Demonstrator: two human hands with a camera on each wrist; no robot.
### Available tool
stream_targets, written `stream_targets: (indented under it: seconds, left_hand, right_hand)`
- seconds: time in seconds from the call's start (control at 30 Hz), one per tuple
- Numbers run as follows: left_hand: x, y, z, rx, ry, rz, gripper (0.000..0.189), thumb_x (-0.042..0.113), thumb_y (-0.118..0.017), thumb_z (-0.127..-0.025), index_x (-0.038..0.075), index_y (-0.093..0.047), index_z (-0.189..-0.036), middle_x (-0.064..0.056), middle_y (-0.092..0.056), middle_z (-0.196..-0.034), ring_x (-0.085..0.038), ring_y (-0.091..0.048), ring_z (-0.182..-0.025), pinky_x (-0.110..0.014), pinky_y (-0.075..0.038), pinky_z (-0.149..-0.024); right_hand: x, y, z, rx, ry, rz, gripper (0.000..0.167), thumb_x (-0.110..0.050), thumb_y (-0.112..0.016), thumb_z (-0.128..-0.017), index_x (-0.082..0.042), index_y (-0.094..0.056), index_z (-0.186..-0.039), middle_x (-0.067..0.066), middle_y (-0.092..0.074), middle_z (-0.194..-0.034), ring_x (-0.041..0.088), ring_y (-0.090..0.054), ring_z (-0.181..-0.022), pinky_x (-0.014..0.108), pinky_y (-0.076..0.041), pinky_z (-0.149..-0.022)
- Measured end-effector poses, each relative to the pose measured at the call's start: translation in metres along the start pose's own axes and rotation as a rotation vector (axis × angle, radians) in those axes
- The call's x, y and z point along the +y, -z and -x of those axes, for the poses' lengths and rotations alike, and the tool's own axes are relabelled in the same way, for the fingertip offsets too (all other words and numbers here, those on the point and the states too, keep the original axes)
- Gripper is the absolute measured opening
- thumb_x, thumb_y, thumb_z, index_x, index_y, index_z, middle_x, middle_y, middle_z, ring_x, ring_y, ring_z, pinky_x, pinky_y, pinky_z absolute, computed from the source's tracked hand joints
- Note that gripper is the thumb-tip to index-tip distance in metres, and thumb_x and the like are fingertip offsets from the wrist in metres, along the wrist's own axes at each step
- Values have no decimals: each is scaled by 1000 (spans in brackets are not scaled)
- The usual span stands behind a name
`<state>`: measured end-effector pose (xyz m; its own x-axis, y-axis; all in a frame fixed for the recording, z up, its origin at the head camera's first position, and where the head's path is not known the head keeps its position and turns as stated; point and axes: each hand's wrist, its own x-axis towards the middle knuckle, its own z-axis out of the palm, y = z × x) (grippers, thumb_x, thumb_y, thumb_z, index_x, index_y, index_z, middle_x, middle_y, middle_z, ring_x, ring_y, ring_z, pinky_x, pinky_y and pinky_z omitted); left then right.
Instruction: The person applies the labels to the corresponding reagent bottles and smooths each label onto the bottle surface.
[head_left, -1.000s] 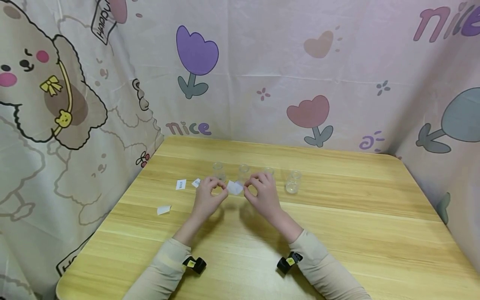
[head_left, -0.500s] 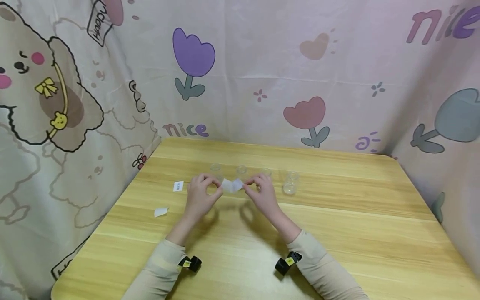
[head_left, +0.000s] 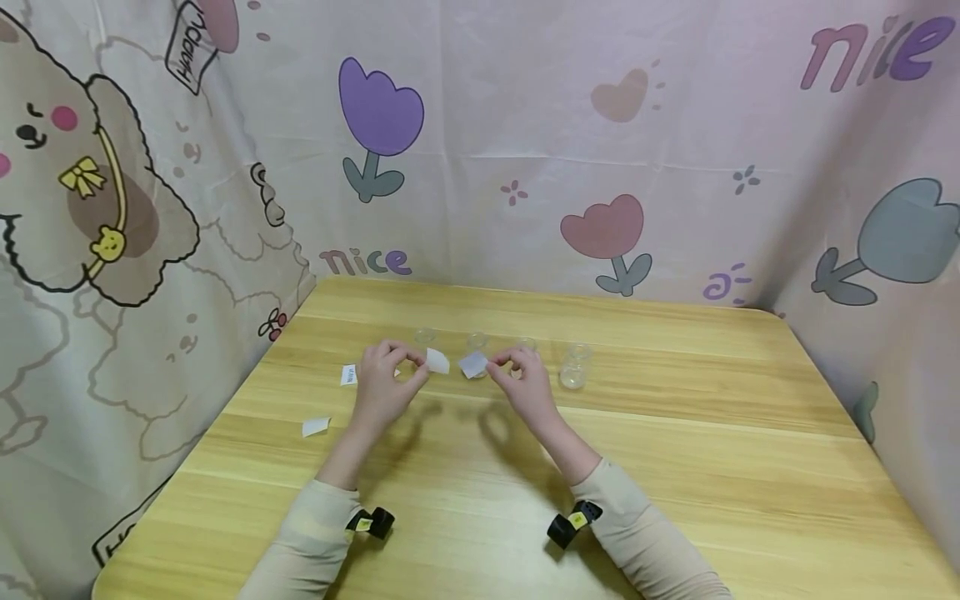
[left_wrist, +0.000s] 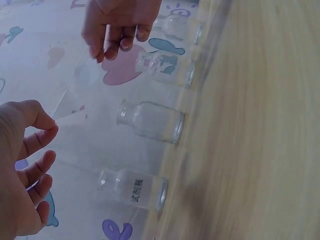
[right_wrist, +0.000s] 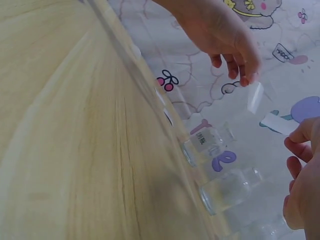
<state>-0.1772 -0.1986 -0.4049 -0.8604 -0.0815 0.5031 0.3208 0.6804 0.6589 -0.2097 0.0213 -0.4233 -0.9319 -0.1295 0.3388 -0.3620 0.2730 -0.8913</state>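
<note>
My left hand (head_left: 386, 379) pinches a small white paper slip (head_left: 437, 361) between thumb and index finger. My right hand (head_left: 525, 383) pinches a second, bluish-white slip (head_left: 473, 364) the same way. The two slips are apart, held above the table; which is a label and which a backing I cannot tell. In the right wrist view the left slip (right_wrist: 255, 97) looks curved and the right slip (right_wrist: 277, 123) flat. Behind the hands several clear glass bottles stand in a row; the leftmost bottle (left_wrist: 135, 187) bears a printed label, while the bottle beside it (left_wrist: 150, 120) looks plain.
On the wooden table (head_left: 675, 433) left of the hands lie a printed label (head_left: 348, 375) and a blank white slip (head_left: 316, 427). Another slip is mostly hidden behind the left hand. The rightmost bottle (head_left: 574, 368) stands beyond the right hand. A patterned curtain (head_left: 480, 125) hangs behind the table.
The slips overlapped or met between the hands a second ago; now a gap separates them. My left hand has drawn away to the left with its slip, while the right has stayed nearly still.
</note>
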Motion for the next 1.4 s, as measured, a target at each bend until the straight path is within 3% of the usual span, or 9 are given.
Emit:
stream_targets:
  seconds: [0.17, 0.37, 0.57, 0.67, 0.83, 0.97, 1.1, 1.3, 1.4]
  left_hand:
    - [-6, 7, -1, 54, 18, 11, 8, 13, -73, -79, 7, -69, -83, -12, -63, -99, -34, -48, -102, -59, -24, -98]
    - [-13, 19, -2, 93, 99, 21, 10, 14, -73, -83, 5, -70, -88, -16, -61, -107, -36, -45, -109, -61, -21, -102]
    - [-36, 31, 1, 137, 171, -43, 12, 13, -72, -85, 3, -70, -92, -17, -61, -108, -37, -44, -110, -57, -23, -97]
    - [-48, 41, 2, 126, 206, -83, 15, 16, -71, -86, 3, -70, -93, -19, -61, -111, -40, -43, -115, -60, -22, -100]
    - [-68, 63, 5, 20, 256, -135, 19, 19, -67, -88, 3, -69, -97, -22, -61, -119, -42, -47, -115, -63, -21, -102]
    - [-83, 82, 11, -111, 292, -156, 22, 24, -63, -91, 4, -68, -99, -22, -59, -125, -42, -49, -113, -67, -19, -102]
    - [-95, 96, 15, -228, 323, -171, 25, 27, -59, -94, 5, -67, -103, -23, -57, -128, -43, -48, -115, -68, -20, -99]
    - [-108, 103, 20, -327, 361, -240, 21, 25, -58, -93, 8, -69, -99, -18, -65, -113, -31, -57, -98, -50, -36, -84]
    - [-113, 104, 23, -357, 377, -292, 21, 26, -58, -93, 9, -70, -98, -14, -67, -107, -24, -57, -90, -42, -35, -77]
  right_hand:
    - [0, 1, -1, 9, -1, 2, 9, -11, -72, -85, -3, -71, -88, 13, -65, -96, 33, -49, -93, 32, -32, -83]
    - [2, 1, -2, 17, 17, -14, 9, -11, -71, -85, -2, -71, -88, 13, -66, -95, 33, -50, -95, 31, -33, -84]
    - [1, 0, -1, 14, 33, -28, 9, -10, -72, -85, -1, -71, -87, 15, -65, -95, 40, -50, -99, 32, -34, -84]
    - [0, 1, -1, 13, 37, -34, 9, -10, -72, -86, -1, -71, -87, 14, -65, -94, 39, -49, -97, 32, -33, -83]
    - [-1, 1, 0, 12, 26, -45, 8, -11, -72, -85, -3, -71, -88, 13, -64, -94, 30, -46, -92, 31, -31, -82]
    - [-2, 0, 0, 15, 14, -44, 10, -10, -74, -84, -1, -71, -88, 15, -65, -97, 22, -45, -91, 32, -32, -83]
    - [-3, 0, 0, 20, 11, -48, 11, -8, -74, -83, 1, -71, -89, 17, -64, -98, 23, -45, -93, 36, -34, -85]
    - [-1, 0, 1, 16, 36, -42, 8, -9, -73, -85, -2, -71, -88, 14, -64, -96, 30, -45, -93, 37, -34, -84]
    - [-1, 0, 1, 18, 57, -42, 8, -10, -72, -85, -2, -71, -87, 14, -64, -94, 34, -46, -94, 37, -34, -83]
